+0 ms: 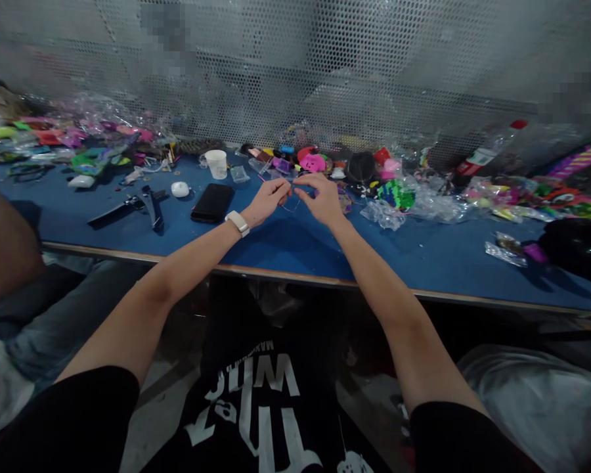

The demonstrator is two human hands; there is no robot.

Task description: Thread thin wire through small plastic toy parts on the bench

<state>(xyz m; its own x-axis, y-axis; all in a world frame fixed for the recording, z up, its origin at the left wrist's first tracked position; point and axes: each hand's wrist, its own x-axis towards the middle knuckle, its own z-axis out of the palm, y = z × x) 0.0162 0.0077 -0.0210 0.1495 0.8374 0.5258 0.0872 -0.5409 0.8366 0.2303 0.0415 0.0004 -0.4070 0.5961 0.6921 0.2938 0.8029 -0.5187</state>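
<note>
Forearms are reaching out over the near edge of the blue table (pixel 295 246), and the left hand (pixel 268 200) and right hand (pixel 320 197) are meeting just beyond it, fingertips pinched together on a thin loop of clear cord (pixel 291 205) that is hanging between them, right of the black phone (pixel 212 202). Both grips are looking tight but tiny, so the likeliest slip, in my judgement, is the cord sliding out of one pinch and dropping onto the table, where it would be hard to see. Whether anything is threaded on it is too small to tell. Beyond the phone, a white cup (pixel 217 163) is standing near the hands' reach, and an elbow swing could tip it. Farther right of the phone, colourful toy pieces (pixel 315 161) and crinkled plastic bags (pixel 414 203) are crowding the work, where a loose end could be snagging.
</note>
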